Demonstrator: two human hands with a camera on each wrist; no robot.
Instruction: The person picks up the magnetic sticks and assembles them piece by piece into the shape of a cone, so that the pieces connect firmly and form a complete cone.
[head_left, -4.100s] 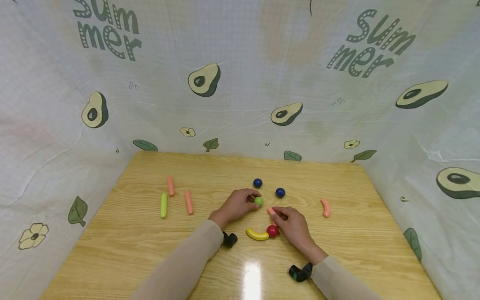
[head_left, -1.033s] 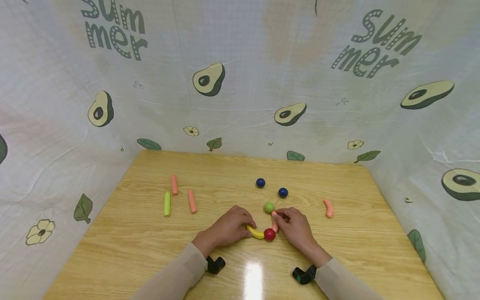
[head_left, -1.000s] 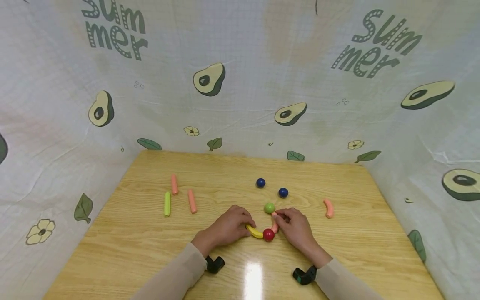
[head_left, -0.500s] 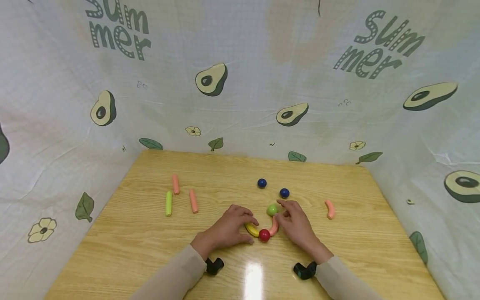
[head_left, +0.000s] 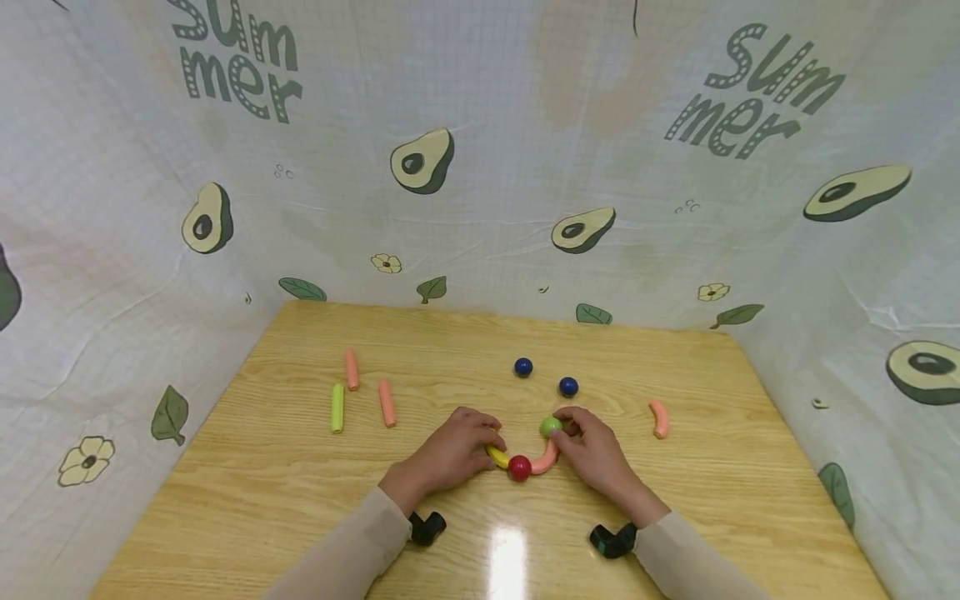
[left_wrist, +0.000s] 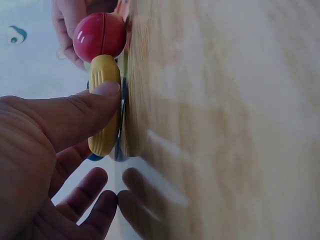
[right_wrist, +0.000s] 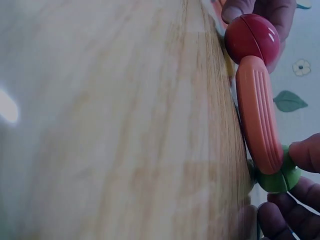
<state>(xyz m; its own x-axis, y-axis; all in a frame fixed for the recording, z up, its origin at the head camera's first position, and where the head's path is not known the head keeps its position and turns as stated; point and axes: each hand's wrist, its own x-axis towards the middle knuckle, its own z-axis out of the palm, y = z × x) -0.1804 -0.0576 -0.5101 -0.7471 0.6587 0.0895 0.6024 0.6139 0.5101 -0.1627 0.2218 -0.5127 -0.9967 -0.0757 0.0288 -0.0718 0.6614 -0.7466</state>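
My left hand (head_left: 452, 448) pinches a yellow curved toy rod (head_left: 497, 456) between thumb and fingers; the left wrist view shows the thumb on the ridged rod (left_wrist: 106, 130). A red ball (head_left: 519, 467) touches the rod's other end. From the ball, a pink curved rod (head_left: 547, 458) runs on to a green ball (head_left: 551, 426). My right hand (head_left: 596, 454) holds that green ball with thumb and fingertips. In the right wrist view, the pink rod (right_wrist: 258, 115) joins the red ball (right_wrist: 252, 40) to the green ball (right_wrist: 280, 177).
Two dark blue balls (head_left: 523, 367) lie behind the chain. Another pink curved rod (head_left: 659, 418) is at the right. To the left lie a straight light green rod (head_left: 337, 408) and two straight pink rods (head_left: 386, 403). A printed cloth (head_left: 480, 183) hangs around the wooden table (head_left: 285, 500).
My right hand has shifted from the pink curved rod to the green ball. My left hand loosened and pinched the yellow rod again. The red ball moved slightly left, the green ball right.
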